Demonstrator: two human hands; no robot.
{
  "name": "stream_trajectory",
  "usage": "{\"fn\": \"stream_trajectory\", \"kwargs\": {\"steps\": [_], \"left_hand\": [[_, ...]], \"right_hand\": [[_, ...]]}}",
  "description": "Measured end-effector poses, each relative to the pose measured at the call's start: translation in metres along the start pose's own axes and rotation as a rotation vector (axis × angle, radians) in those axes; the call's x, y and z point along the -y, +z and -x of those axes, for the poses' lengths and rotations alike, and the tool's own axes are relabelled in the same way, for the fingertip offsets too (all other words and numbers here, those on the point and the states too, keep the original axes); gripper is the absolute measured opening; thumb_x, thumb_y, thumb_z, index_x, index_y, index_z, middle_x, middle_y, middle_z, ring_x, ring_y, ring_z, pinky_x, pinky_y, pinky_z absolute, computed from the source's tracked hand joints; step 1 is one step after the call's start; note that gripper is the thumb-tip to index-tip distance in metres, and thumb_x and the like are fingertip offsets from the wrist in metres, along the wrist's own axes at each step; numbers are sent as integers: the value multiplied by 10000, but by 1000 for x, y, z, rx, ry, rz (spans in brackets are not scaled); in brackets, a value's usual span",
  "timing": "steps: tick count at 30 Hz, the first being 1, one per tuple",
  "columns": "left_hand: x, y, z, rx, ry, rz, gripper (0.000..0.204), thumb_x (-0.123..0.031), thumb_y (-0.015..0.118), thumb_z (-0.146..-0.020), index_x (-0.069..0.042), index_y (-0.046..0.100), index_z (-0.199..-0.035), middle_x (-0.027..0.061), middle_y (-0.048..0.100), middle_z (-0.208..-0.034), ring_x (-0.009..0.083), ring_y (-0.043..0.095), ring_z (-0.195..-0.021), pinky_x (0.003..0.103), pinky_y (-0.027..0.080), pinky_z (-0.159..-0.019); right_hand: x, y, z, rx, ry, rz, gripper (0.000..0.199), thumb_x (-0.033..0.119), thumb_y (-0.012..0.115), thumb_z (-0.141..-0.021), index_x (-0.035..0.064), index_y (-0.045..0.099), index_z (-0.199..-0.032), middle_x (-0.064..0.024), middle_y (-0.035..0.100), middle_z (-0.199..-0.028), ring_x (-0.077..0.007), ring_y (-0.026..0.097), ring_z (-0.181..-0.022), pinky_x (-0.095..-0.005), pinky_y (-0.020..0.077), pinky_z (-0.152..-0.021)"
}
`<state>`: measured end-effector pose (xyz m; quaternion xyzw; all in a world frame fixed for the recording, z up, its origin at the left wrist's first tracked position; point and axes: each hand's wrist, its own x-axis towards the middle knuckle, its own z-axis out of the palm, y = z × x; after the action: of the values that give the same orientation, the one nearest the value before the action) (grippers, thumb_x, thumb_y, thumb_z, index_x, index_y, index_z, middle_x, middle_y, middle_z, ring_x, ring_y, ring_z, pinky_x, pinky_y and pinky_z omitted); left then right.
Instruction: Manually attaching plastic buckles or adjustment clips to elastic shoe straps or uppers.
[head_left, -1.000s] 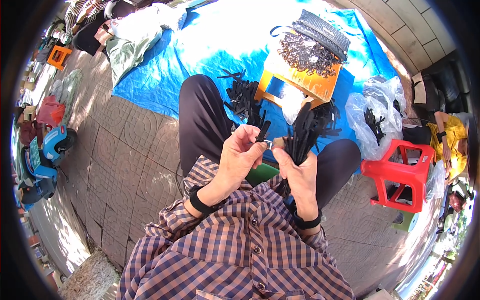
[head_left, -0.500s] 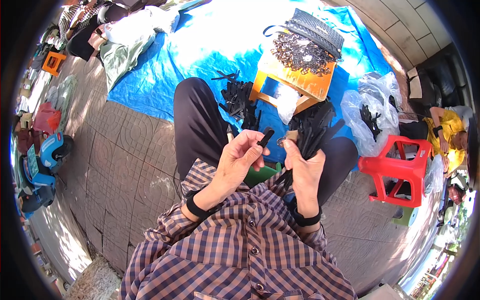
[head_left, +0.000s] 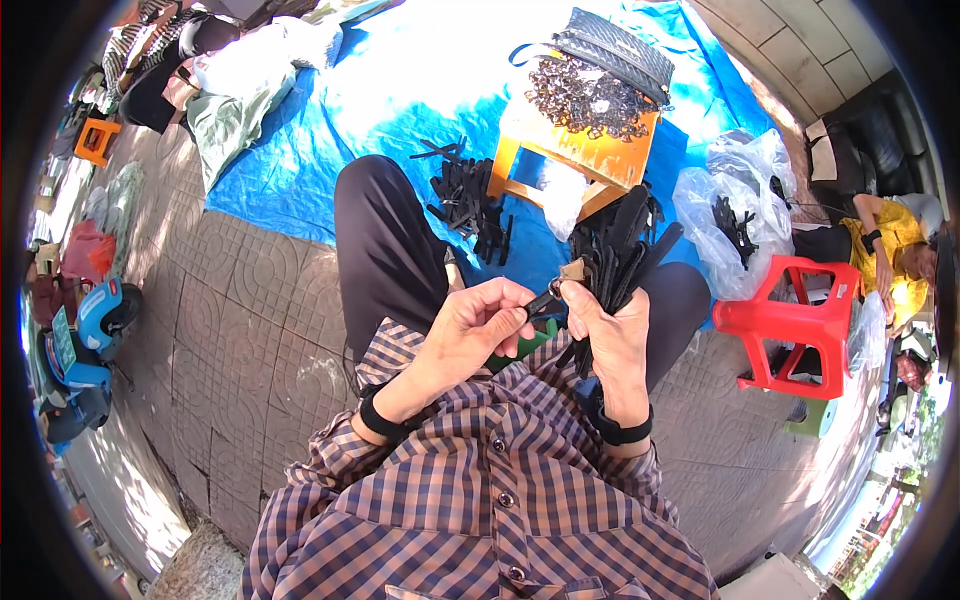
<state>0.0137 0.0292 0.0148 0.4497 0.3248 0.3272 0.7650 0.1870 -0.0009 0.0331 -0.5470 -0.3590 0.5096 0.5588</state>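
My left hand [head_left: 480, 325] pinches the end of a short black strap [head_left: 541, 302] between thumb and fingertips. The strap's far end meets a small ring-like metal piece at the thumb of my right hand [head_left: 615, 340]; whether it passes through is too small to tell. My right hand is closed around a bundle of black straps [head_left: 612, 250] that fan out above it. A small tan piece [head_left: 572, 270] shows at the right fingertips. Beyond my hands, an orange stool [head_left: 632, 152] bears a heap of dark, shiny rings or buckles [head_left: 588, 100] and a black woven bag [head_left: 615, 50].
More black straps [head_left: 465, 195] lie piled on a blue tarp [head_left: 270, 165]. To the right are a clear plastic bag [head_left: 695, 200] with black straps inside, a red stool [head_left: 785, 330] and a person in yellow [head_left: 905, 258]. A blue scooter [head_left: 85, 350] stands far left on the paving.
My left hand has moved slightly right, bringing its black strap from apart to up against the metal piece at my right fingertips. My right hand keeps its bundle. The whole view has shifted slightly.
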Motion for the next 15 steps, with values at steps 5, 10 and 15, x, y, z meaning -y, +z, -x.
{"fn": "stream_trajectory", "kwargs": {"steps": [5,10,15], "left_hand": [[-5,-1,1,11,-5,12,149,-56,512,-907,-34,517,-1054,7,574,-709,40,491,-538,167,399,-495],[2,-7,4,11,-8,-5,231,-41,510,-902,-59,464,-1128,13,557,-715,43,484,-552,169,392,-495],[1,-13,3,-41,44,-62,160,-35,515,-897,-32,519,-1057,-4,538,-715,33,461,-566,169,382,-514]], "right_hand": [[-6,0,1,180,182,29,126,78,660,-819,11,633,-923,37,560,-677,-12,444,-543,-177,338,-466],[-13,7,3,194,100,167,102,75,669,-810,19,621,-880,37,562,-693,-6,429,-560,-170,335,-483],[-4,5,-2,1,250,154,185,100,669,-804,21,631,-968,47,541,-651,-10,457,-523,-167,335,-450]]}}
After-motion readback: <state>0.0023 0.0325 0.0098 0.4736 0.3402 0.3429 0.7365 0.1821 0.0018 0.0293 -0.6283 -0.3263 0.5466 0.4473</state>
